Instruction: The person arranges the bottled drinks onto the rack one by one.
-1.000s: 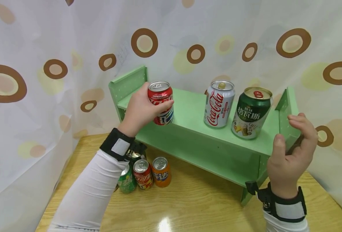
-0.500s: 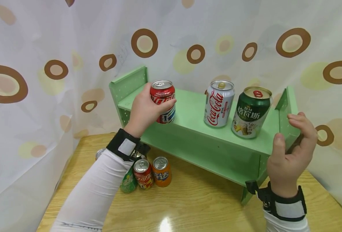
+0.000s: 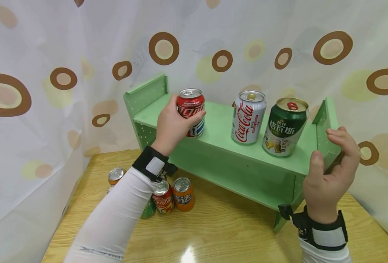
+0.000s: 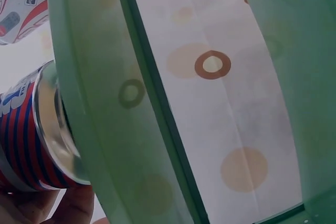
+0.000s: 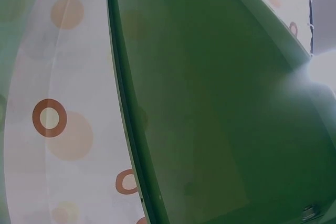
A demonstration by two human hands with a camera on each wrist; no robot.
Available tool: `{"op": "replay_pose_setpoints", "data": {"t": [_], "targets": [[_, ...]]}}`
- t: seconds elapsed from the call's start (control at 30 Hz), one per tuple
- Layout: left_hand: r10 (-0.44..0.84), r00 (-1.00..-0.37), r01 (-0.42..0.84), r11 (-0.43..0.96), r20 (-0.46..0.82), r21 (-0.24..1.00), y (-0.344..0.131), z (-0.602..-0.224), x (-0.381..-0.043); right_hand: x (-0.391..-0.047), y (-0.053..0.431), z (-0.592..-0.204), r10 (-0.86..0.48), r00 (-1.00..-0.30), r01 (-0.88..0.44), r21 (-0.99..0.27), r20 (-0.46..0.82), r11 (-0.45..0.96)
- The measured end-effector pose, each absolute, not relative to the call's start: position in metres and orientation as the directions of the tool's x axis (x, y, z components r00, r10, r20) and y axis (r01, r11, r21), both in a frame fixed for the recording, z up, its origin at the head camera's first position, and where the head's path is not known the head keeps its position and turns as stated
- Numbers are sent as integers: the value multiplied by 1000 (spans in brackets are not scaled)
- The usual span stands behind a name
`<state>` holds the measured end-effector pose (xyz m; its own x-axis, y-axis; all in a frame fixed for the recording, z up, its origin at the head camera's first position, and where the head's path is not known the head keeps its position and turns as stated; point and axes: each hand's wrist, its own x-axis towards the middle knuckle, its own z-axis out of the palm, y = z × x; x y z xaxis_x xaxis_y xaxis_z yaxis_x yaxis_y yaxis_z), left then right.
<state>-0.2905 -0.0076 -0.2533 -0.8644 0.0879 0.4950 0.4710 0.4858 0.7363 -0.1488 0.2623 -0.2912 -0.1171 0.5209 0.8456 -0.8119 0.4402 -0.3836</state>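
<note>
A red soda can with white lettering and a blue-striped lower part is gripped by my left hand, thumb across its front. It stands nearly upright at the front edge of the green shelf's top board. In the left wrist view, the can's silvery base shows beside the board edge; whether it touches the board I cannot tell. My right hand holds the shelf's right side panel, thumb and fingers on either side. The right wrist view shows only the shelf's underside and curtain.
On the top board stand a white Coca-Cola can and a green can. Below, on the wooden table, an orange can, a red can and others are partly hidden by the left sleeve. A patterned curtain surrounds the table.
My left hand has carried the red can a little to the right and back along the shelf's front edge. The sleeve now uncovers cans at the left. My right hand stays put.
</note>
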Motion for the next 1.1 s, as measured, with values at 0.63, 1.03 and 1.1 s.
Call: {"op": "replay_pose_setpoints", "data": {"t": [0.63,1.03,1.1], "targets": [[93,-872,461,484,481,743,11,-256,-302,-149,263,-292,517,-117,-809,-383,848,446],[139,-889,451,434,437,780,10,-256,-296,-149,263,-292,515,-114,-807,-381,850,451],[133,-893,444,429,431,787,9,-256,-293,-149,262,-292,515,-111,-808,-379,850,451]]}}
